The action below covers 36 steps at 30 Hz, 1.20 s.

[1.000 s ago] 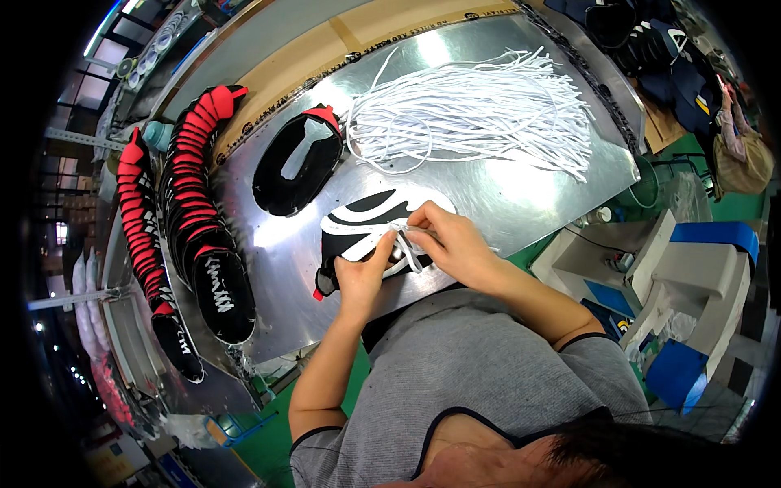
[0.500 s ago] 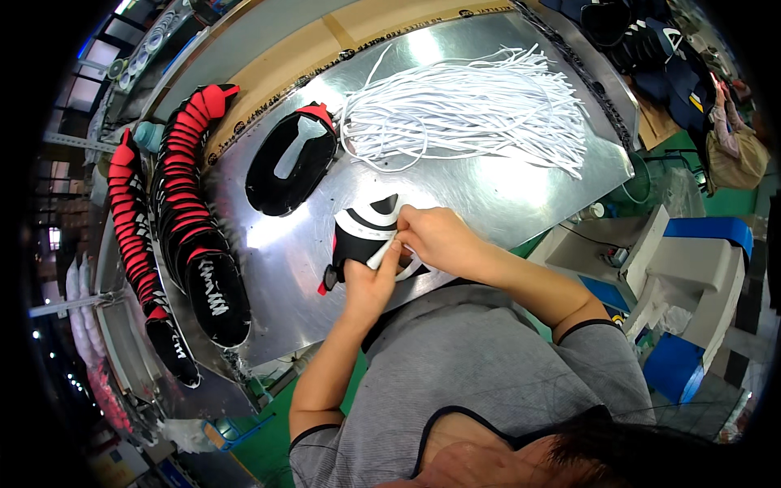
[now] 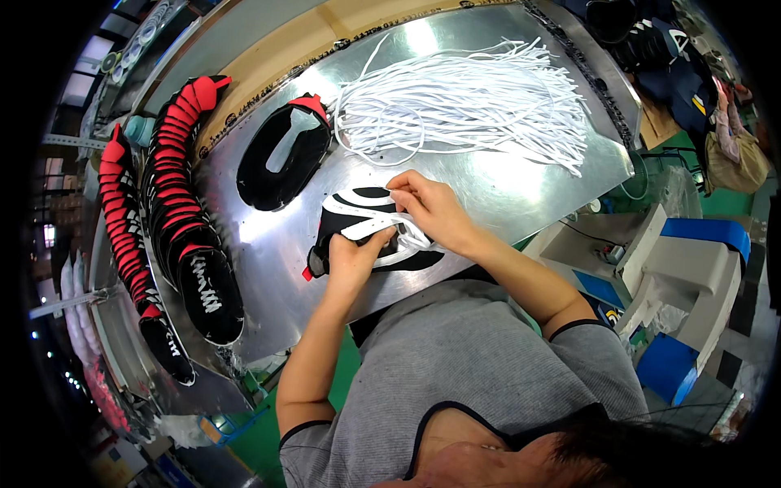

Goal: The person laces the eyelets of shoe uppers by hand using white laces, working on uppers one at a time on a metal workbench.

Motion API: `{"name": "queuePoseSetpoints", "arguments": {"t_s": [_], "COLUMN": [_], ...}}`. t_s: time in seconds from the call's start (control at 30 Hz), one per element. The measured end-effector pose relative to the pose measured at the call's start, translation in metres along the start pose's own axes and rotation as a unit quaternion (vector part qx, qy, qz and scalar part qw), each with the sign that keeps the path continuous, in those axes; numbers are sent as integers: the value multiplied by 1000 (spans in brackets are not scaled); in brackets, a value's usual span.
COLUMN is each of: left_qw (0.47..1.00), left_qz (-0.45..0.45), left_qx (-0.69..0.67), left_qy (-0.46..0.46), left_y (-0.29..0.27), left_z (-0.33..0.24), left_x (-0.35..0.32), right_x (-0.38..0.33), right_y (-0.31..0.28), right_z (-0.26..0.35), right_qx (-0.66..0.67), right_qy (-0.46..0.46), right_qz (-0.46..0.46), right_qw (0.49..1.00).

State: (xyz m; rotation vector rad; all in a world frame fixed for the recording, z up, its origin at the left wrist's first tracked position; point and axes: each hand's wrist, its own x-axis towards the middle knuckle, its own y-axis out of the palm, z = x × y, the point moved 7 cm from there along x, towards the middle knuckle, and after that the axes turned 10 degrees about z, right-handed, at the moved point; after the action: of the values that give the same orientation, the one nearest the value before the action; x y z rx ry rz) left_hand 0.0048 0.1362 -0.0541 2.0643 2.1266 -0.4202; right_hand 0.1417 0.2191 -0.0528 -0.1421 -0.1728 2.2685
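A black shoe upper (image 3: 343,218) with white bands and a red tab lies on the metal table in front of me. My left hand (image 3: 355,259) grips its near side, fingers partly inside and the thumb on top. A flat white shoelace (image 3: 413,236) runs loosely over the upper between my hands. At the far edge of the upper, my right hand (image 3: 431,210) has thumb and forefinger pinched together, apparently on the lace; the exact point of contact is hard to see.
Another black upper (image 3: 259,180) with a grey tongue piece rests beyond, left. A large bundle of white laces (image 3: 464,106) spreads across the back. Two long nested rows of red-and-black uppers (image 3: 175,187) line the left. A grey-white machine (image 3: 683,276) stands at the right.
My right hand has risen slightly away from the left hand, to the upper's far edge. The upper has turned and flattened, and more loose white lace shows between my hands.
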Motion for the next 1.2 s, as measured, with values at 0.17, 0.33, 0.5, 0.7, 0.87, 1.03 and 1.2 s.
{"name": "queuePoseSetpoints", "arguments": {"t_s": [0.17,0.33,0.5,0.7,0.87,1.03,1.2], "left_qw": [998,948,786,938,876,892,909], "left_qz": [-4,193,81,-81,-124,-114,-113], "left_qx": [-45,-254,-535,298,411,395,368], "left_qy": [-44,-14,301,161,220,190,156], "left_y": [1,-7,-108,-31,10,3,-2], "left_z": [-5,-46,-135,-68,-54,-39,-38], "left_x": [5,-37,-110,-72,-55,-41,-36], "right_x": [2,7,14,24,-7,-48,-60], "right_y": [3,3,6,-4,-9,13,26], "right_z": [7,-8,0,-2,7,16,3], "right_qx": [-135,-221,-240,-109,37,-18,-66], "right_qy": [-56,-8,-29,-44,-38,-44,-10], "right_qz": [-37,-54,-88,-124,-81,31,71], "right_qw": [989,974,966,985,995,998,995]}}
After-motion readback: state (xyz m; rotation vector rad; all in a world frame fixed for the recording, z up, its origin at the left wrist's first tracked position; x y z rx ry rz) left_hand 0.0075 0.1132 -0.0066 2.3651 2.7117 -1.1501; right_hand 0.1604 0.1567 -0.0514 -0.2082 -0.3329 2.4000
